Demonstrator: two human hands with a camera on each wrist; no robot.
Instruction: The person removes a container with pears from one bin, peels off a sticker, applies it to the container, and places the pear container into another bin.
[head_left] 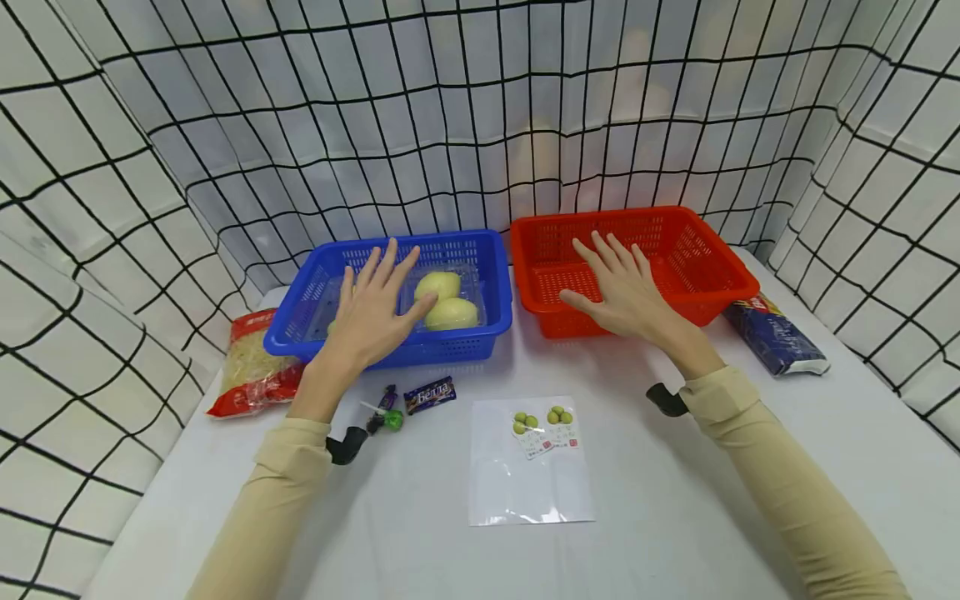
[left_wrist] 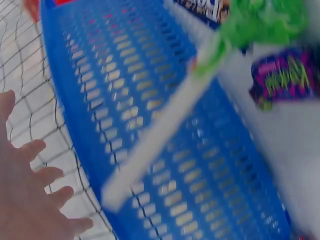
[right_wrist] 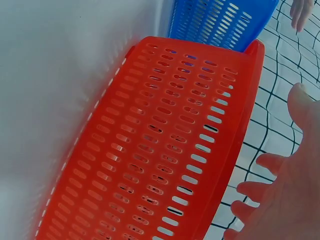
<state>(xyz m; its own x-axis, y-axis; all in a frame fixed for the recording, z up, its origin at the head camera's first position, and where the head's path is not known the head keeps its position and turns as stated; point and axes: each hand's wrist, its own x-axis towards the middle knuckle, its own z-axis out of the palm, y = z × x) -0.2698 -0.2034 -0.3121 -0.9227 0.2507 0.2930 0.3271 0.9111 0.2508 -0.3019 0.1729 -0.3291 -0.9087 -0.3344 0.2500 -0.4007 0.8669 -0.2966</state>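
My left hand is spread over the near left part of the blue basket, its fingers straight and holding nothing. In that basket a clear plastic tray carries two pale yellow-green round fruits; more of the contents lies hidden behind the hand. My right hand, fingers spread and likewise holding nothing, hovers over the front of the red basket. The left wrist view shows a green-wrapped lollipop with a white stick beside the blue basket's wall. In the right wrist view the hand is above the red rim.
Left of the blue basket lies a red-and-clear bag of pale food. A Белла bar and a purple-wrapped candy lie in front. A clear sleeve with fruit-printed cards lies mid-table. A dark blue pack sits right. Black netting encloses the table.
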